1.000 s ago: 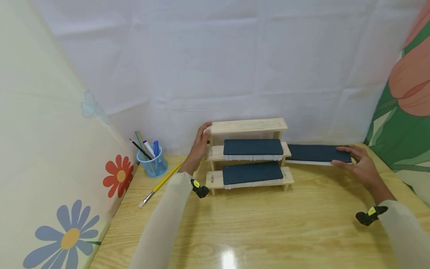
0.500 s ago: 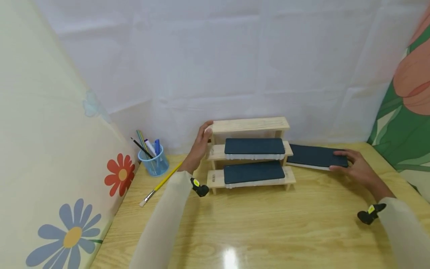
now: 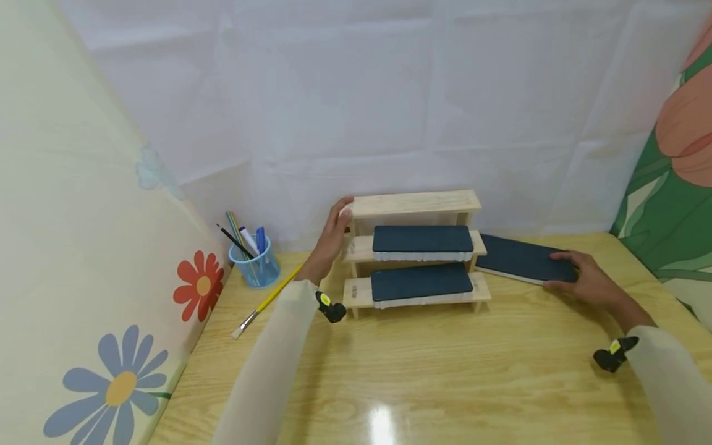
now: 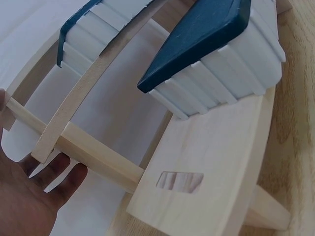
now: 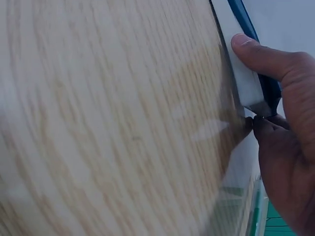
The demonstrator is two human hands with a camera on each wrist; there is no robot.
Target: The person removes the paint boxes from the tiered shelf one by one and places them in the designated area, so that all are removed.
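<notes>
A three-tier wooden stand (image 3: 416, 203) stands near the back wall, one long box with dark blue top and white ribbed sides on each of its two lower steps, the middle box (image 3: 423, 238) and the front box (image 3: 421, 282). My left hand (image 3: 328, 242) grips the stand's left end; in the left wrist view, its fingers (image 4: 69, 184) curl by a side post. With my right hand (image 3: 594, 281) I hold the right end of a similar flat box (image 3: 520, 256), low at the table and slanted; its left end is hidden behind the stand. The right wrist view shows my thumb (image 5: 261, 56) along its side.
On the left, a blue pen cup (image 3: 254, 262) holds pens and pencils. A yellow paintbrush (image 3: 269, 300) lies beside it on the wooden table (image 3: 423, 371). White cloth (image 3: 345, 93) hangs behind the stand, with flowered panels at both sides.
The box in my right hand has turned, its right end swinging toward me and slightly left. My left hand stays on the stand, which keeps its place.
</notes>
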